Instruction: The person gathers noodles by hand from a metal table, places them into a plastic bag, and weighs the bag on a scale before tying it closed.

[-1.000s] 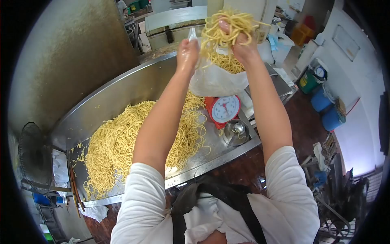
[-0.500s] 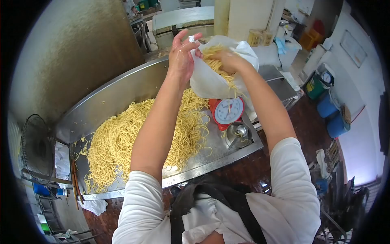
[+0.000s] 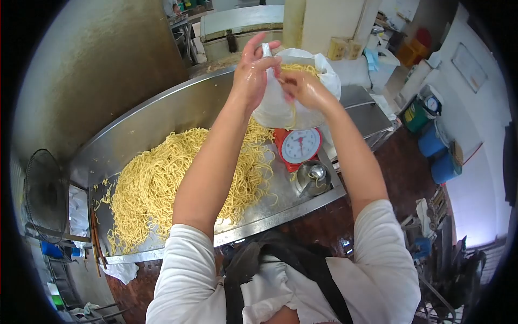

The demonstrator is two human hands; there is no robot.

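My left hand [image 3: 252, 78] grips the edge of a white plastic bag [image 3: 270, 110], its fingers pinched on the bunched film. Yellow noodles [image 3: 302, 68] show at the bag's mouth. The bag sits over a red dial scale [image 3: 300, 146], hiding its top. My right hand [image 3: 306, 89] is in front of the bag close to the left one, fingers curled in and slightly blurred; I cannot tell what they pinch. A noodle strand hangs below them against the bag. A large heap of noodles [image 3: 162, 173] lies left of the scale.
The heap lies in a long metal trough [image 3: 156, 116] with a raised back wall. A metal bowl [image 3: 314, 181] with a ladle stands below the scale. A round fan [image 3: 46, 194] and wooden sticks [image 3: 95, 237] are at left. Blue bins [image 3: 447, 164] stand at right.
My right hand has come out of the bag's mouth and moved to its near side, by the left hand. The left hand has shifted slightly right, still on the bag.
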